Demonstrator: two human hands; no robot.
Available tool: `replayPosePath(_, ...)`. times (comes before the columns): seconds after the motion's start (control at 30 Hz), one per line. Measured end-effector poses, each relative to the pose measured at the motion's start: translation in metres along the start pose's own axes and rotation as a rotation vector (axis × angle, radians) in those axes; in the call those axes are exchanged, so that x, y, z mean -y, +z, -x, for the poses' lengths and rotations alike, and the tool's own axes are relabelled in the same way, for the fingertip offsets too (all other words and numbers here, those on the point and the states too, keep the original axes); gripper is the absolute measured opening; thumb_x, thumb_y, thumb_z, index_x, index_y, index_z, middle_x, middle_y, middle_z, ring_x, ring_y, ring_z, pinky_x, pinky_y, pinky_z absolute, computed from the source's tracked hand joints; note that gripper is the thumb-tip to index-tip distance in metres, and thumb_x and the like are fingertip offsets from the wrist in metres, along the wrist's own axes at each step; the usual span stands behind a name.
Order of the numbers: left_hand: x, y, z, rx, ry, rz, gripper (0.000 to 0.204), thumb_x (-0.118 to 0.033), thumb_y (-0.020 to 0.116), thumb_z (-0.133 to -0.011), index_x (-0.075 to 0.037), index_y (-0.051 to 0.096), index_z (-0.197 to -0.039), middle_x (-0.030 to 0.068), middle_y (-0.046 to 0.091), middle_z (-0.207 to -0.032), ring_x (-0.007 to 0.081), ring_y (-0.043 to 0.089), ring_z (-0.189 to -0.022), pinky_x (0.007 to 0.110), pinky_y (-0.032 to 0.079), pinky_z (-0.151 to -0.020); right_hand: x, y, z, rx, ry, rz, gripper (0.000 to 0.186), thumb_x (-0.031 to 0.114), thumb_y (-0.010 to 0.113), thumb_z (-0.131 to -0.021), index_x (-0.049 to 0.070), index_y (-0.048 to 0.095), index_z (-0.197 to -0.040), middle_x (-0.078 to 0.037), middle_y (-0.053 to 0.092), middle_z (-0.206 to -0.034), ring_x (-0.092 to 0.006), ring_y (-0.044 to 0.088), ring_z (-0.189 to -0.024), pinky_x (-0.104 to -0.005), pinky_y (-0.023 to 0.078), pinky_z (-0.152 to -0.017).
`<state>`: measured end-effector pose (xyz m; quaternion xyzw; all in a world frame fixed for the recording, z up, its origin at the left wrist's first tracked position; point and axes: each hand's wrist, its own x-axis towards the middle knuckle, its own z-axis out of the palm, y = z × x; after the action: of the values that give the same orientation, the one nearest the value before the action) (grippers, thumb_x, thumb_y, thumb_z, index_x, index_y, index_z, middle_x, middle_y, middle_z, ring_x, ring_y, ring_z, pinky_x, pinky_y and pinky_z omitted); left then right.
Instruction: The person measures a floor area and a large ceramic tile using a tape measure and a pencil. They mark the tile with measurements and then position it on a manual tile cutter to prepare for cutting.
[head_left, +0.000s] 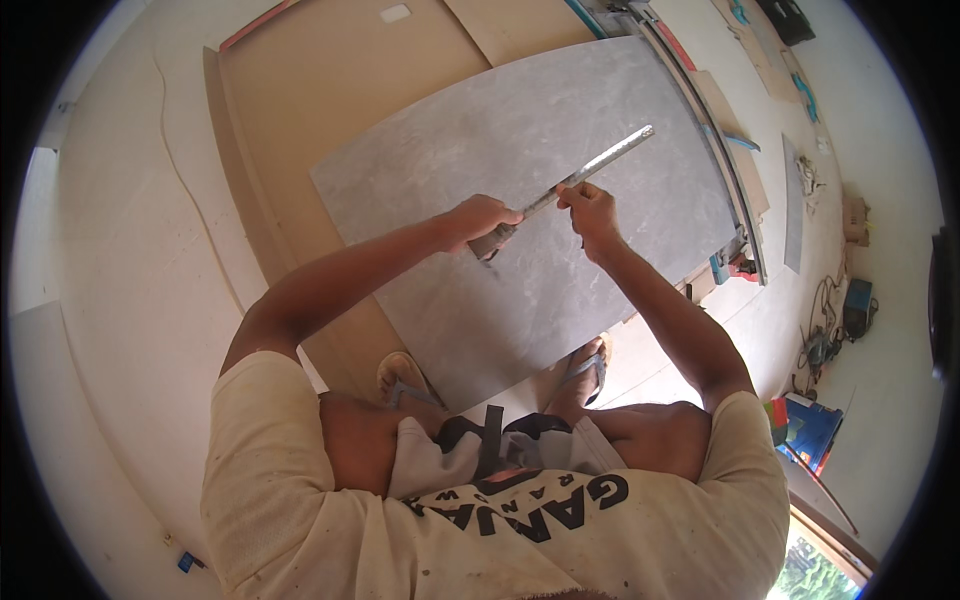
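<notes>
I take this for a room being tiled or renovated, used as a makeshift workshop. What tells me is the large grey slab (430, 160), like a floor tile, lying partly over brown cardboard (340, 65), with a long metal rail (705, 125) along its right edge. Off to the right I see a corded power tool (825, 347) and a blue box (812, 428) on the pale floor (120, 240). Greenery (818, 558) shows through an opening at lower right.

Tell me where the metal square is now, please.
The metal square is mostly right of the head view's centre, in the left hand and right hand, over the grey slab.
</notes>
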<state>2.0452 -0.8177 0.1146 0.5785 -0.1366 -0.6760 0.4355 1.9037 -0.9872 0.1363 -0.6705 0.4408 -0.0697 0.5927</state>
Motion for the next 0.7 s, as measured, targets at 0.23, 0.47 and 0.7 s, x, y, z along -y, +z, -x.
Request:
replayPosePath(0.23,0.015,-0.043,0.003,-0.187,0.043,-0.323,0.031,-0.033,0.066,-0.087,-0.004,0.062,-0.079,0.0053,0.058,-0.070,0.0147,0.056,-0.058,0.031,0.044,-0.051,0.018,-0.034,-0.023,-0.113,0.022,-0.219,0.020,0.019,0.069,-0.085,0.006,0.061,-0.072,0.005,0.046,-0.058,-0.0025,0.030,-0.044,-0.0232,0.021,-0.039)
replayPosePath(0.47,0.023,-0.065,0.014,-0.297,0.017,-0.472,0.032,-0.034,0.068,-0.085,-0.003,0.065,-0.079,0.0032,0.060,-0.072,0.0128,0.055,-0.069,0.031,0.043,-0.063,0.009,-0.061,-0.033,-0.159,0.021,-0.256,0.017,0.018,0.069,-0.085,0.004,0.062,-0.078,0.002,0.054,-0.065,-0.0022,0.032,-0.045,-0.0221,0.021,-0.039)
replayPosePath(0.7,0.030,-0.062,0.012,-0.313,0.093,-0.426,0.031,-0.031,0.072,-0.081,-0.001,0.065,-0.077,0.0042,0.061,-0.070,0.0123,0.055,-0.063,0.032,0.043,-0.057,0.015,-0.063,-0.037,-0.201,0.016,-0.281,0.016,0.017,0.068,-0.084,0.003,0.063,-0.079,0.002,0.052,-0.066,-0.0024,0.032,-0.046,-0.0222,0.022,-0.040)
